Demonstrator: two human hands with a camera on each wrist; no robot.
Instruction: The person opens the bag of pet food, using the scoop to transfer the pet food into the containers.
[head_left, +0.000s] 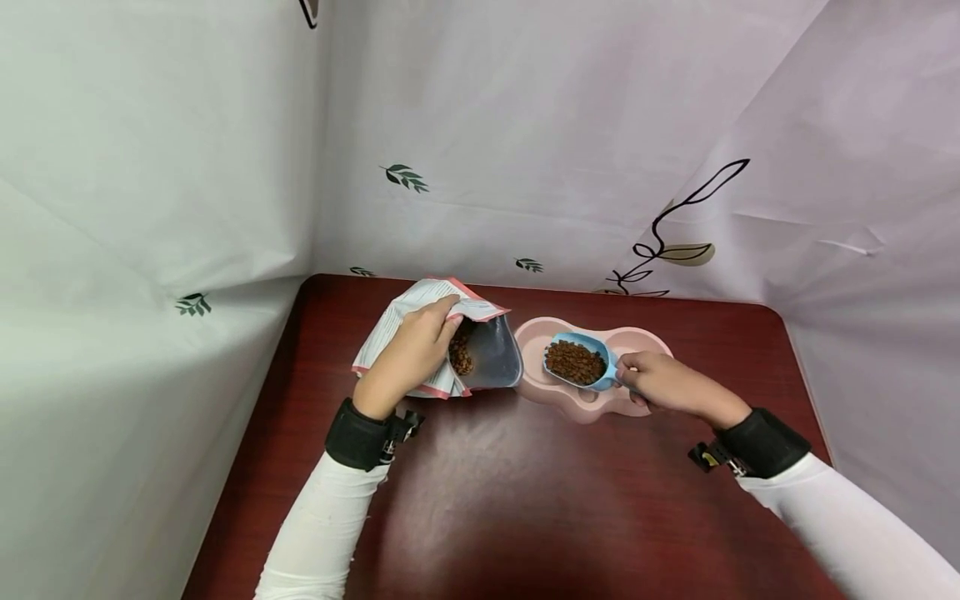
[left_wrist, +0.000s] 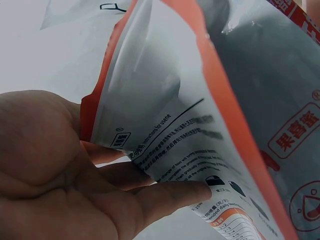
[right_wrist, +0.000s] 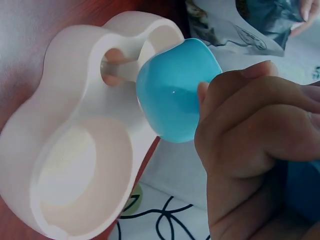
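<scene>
Reading "Instructions for use" on the white panel (left_wrist: 150, 100) of the kibble bag (left_wrist: 200, 125), left wrist view. Picking out "change of food will" and "complete the process" below. Catching "25%" and "daily" lower down, plus "1-2", "2-3", "3-4" under an orange table header (left_wrist: 225, 220). Showing red "果喜蜜" in an outlined box (left_wrist: 295, 127), ® nearby, on the grey panel (left_wrist: 265, 100). Failing to read the head view's bag print: too small.
</scene>
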